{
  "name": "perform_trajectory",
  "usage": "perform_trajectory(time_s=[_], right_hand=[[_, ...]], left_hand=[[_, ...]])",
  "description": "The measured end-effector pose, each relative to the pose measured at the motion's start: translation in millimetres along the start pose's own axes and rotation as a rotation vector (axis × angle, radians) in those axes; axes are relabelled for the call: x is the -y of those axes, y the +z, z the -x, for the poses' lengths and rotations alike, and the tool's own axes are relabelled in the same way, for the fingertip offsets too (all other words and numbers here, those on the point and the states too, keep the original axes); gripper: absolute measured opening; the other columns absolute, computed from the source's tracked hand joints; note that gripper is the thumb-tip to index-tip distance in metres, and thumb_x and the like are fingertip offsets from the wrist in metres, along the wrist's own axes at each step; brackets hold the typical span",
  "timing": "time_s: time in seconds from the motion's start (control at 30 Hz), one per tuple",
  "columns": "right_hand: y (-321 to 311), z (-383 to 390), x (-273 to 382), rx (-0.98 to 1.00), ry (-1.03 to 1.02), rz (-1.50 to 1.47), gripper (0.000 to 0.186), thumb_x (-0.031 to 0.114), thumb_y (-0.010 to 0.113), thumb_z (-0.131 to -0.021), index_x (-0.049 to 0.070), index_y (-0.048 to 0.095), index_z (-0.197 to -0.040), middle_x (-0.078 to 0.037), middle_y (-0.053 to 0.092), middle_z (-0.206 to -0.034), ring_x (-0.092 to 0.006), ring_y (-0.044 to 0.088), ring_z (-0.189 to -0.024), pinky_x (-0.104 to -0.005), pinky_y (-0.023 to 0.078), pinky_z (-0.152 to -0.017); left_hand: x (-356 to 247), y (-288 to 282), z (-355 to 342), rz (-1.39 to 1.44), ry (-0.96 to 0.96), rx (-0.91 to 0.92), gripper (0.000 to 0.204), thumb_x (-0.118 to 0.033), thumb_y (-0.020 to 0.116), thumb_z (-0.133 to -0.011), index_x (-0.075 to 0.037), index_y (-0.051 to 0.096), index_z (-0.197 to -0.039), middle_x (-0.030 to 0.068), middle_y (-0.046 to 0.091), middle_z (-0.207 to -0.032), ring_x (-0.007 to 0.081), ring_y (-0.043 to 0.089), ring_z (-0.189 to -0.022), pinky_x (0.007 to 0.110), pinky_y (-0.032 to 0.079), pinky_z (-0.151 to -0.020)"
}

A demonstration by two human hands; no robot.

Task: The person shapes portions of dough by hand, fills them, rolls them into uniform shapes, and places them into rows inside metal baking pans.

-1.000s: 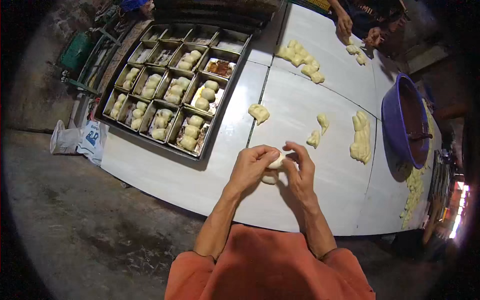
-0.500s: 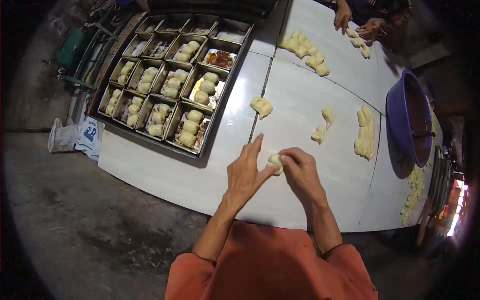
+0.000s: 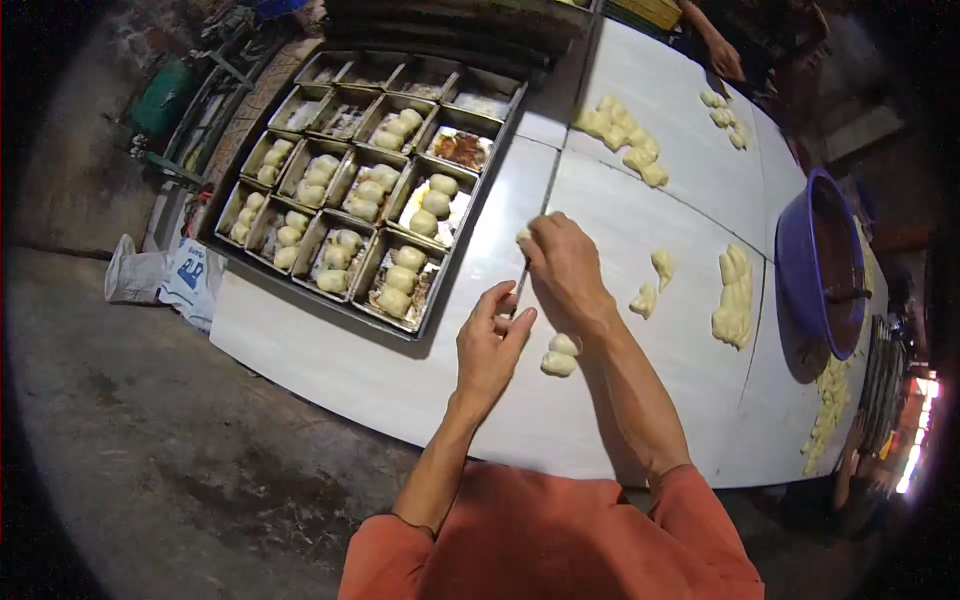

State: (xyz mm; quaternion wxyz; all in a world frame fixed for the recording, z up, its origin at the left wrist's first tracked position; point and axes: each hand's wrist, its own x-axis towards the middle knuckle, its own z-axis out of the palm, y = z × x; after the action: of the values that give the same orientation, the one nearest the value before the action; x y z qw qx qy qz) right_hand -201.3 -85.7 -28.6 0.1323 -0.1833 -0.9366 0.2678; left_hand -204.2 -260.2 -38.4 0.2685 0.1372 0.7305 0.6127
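Observation:
My right hand (image 3: 568,265) reaches across the white table and has its fingers closed over a piece of dough (image 3: 524,238), mostly hidden beneath them. To its left and nearer me, my left hand (image 3: 488,348) hovers with fingers slightly curled and apart, holding nothing. Between my forearms two small dough balls (image 3: 560,356) lie against each other on the tabletop. Two scraps of dough, one an upper piece (image 3: 663,265) and one a lower piece (image 3: 644,300), rest to the right of my right hand. Beyond them is a long ridged dough strip (image 3: 733,298).
A dark tray of metal loaf pans (image 3: 437,292) stands at left, several holding dough balls. A purple basin (image 3: 786,240) sits at right. More dough (image 3: 620,132) lies at the far side. A co-worker's hand (image 3: 726,60) is near other dough pieces (image 3: 724,118).
My right hand has left the dough balls, moved up and left, and closed over the single dough piece. My left hand has drawn off the balls. The co-worker's hands have pulled back from their dough.

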Motion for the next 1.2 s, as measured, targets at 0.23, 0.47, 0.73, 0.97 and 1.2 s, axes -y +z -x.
perform_trajectory(time_s=[0.23,0.47,0.73,0.97,1.2], right_hand=[[-34,38,0,0.173,0.409,-1.033,0.038,0.023,0.071,-0.094,0.001,0.058,-0.122,-0.005,0.063,-0.097,-0.0111,0.059,-0.08,-0.0267,0.048,-0.07],[-70,83,25,0.004,0.537,-1.237,0.028,0.018,0.068,-0.096,0.001,0.062,-0.117,-0.006,0.065,-0.101,-0.0144,0.061,-0.094,-0.0302,0.051,-0.08],[-72,102,0,-0.349,0.382,-0.945,0.016,0.006,0.07,-0.09,0.001,0.063,-0.104,-0.008,0.067,-0.101,-0.0147,0.062,-0.089,-0.0309,0.052,-0.08],[-110,110,5,-0.369,0.567,-1.379,0.025,0.002,0.073,-0.087,0.005,0.063,-0.109,-0.003,0.066,-0.096,-0.014,0.064,-0.089,-0.0303,0.053,-0.079],[-151,123,-35,-0.45,0.558,-1.781,0.027,0.018,0.067,-0.098,0.005,0.06,-0.121,-0.004,0.065,-0.11,-0.0135,0.066,-0.094,-0.0279,0.055,-0.085]], left_hand=[[-20,3,-30,0.391,-0.202,0.204,0.047,-0.019,0.075,-0.092,0.001,0.059,-0.131,0.0077,0.07,-0.103,0.0107,0.066,-0.085,0.024,0.055,-0.069],[-33,25,-15,0.619,-0.264,0.341,0.026,-0.014,0.063,-0.101,0.002,0.065,-0.121,0.0033,0.069,-0.093,0.0069,0.063,-0.075,0.02,0.053,-0.066],[-50,61,1,0.488,-0.3,0.43,0.036,-0.027,0.056,-0.105,-0.006,0.06,-0.134,0.0097,0.066,-0.116,0.0159,0.065,-0.102,0.031,0.055,-0.08],[-67,115,2,0.131,0.47,0.072,0.051,-0.031,0.062,-0.101,0.002,0.054,-0.139,0.0235,0.045,-0.151,0.0355,0.052,-0.135,0.041,0.048,-0.105],[-65,197,6,0.563,0.413,0.431,0.078,-0.034,0.078,-0.09,0.005,0.043,-0.147,0.0193,0.053,-0.144,0.0234,0.052,-0.132,0.035,0.043,-0.111]])
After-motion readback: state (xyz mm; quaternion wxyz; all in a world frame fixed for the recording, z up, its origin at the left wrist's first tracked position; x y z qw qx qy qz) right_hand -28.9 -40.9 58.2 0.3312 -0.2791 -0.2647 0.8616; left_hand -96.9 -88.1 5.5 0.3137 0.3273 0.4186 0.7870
